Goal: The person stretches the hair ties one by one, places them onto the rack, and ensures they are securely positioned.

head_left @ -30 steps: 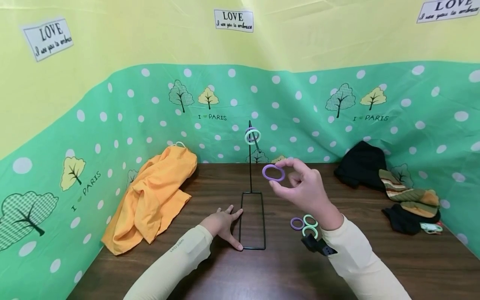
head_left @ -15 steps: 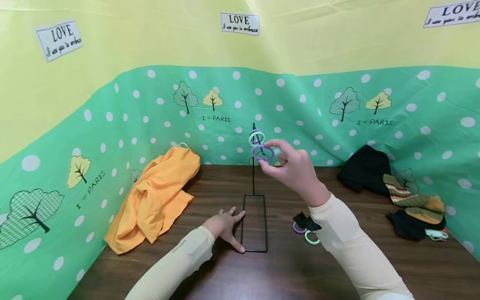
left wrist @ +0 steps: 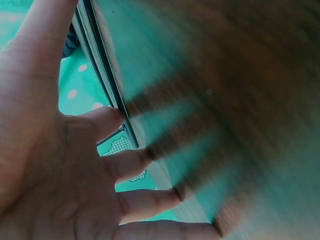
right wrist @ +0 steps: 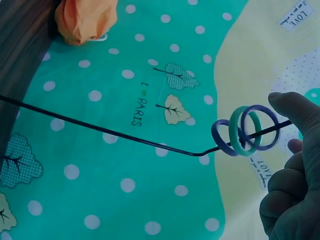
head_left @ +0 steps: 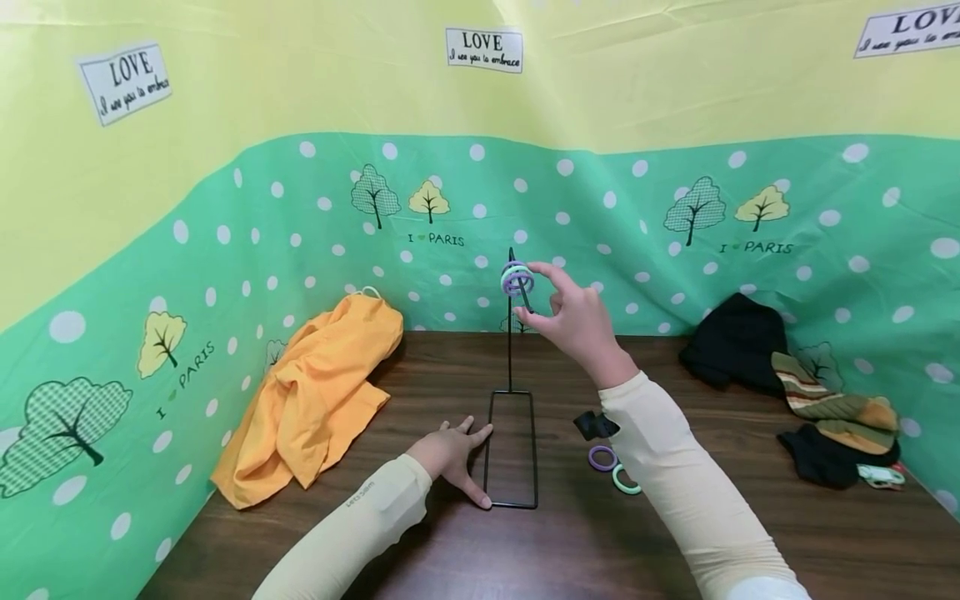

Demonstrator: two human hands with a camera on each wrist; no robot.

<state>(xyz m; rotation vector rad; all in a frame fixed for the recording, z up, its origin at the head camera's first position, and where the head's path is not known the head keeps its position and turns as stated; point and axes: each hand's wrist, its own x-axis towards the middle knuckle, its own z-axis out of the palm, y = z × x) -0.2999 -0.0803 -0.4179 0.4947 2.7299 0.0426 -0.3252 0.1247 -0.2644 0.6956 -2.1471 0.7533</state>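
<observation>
Even light leaves soft glare on the tabletop [head_left: 480,562]; both wrist views look dimmer, the left partly blurred.

I see cloth [head_left: 315,383] along left edge of tabletop [head_left: 570,550], stand [head_left: 510,358] near middle, three rings [right wrist: 233,131] round its arm [right wrist: 283,124], loose rings [head_left: 604,469] right of its base [head_left: 534,450], fabric heap [head_left: 738,342] toward far right corner.

Beyond the left hand [head_left: 452,455], a gap runs between cloth [head_left: 315,383] and stand [head_left: 510,358]; right of the stand, loose rings [head_left: 591,457] and the right sleeve [head_left: 678,467] obstruct.
</observation>
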